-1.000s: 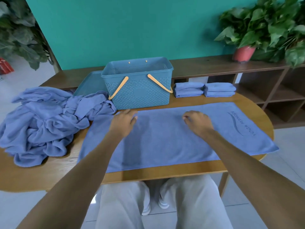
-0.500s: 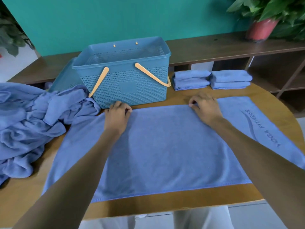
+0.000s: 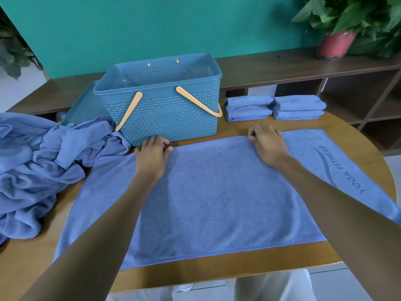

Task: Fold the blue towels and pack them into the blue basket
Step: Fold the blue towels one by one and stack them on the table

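Basket [image 3: 165, 118] sat empty on worktop [image 3: 217, 272], one flat towel [image 3: 217, 196] in front
Both hands, left hand [image 3: 150, 159] and right hand [image 3: 268, 146], pinched its far edge; two folded stacks [image 3: 248, 108] [image 3: 298, 107] beside basket, one heap [image 3: 36, 168] left

Even, diffuse indoor light, moderately bright, with no glare. Soft shadows lie beneath both forearms on the spread towel [image 3: 217, 192] and under the crumpled pile [image 3: 32, 166]. Wide-angle distortion bows the table [image 3: 217, 272] edge and tilts the shelf [image 3: 303, 66]. Focus is acceptable centrally; the plant [image 3: 358, 16] and the frame's corners appear slightly soft.
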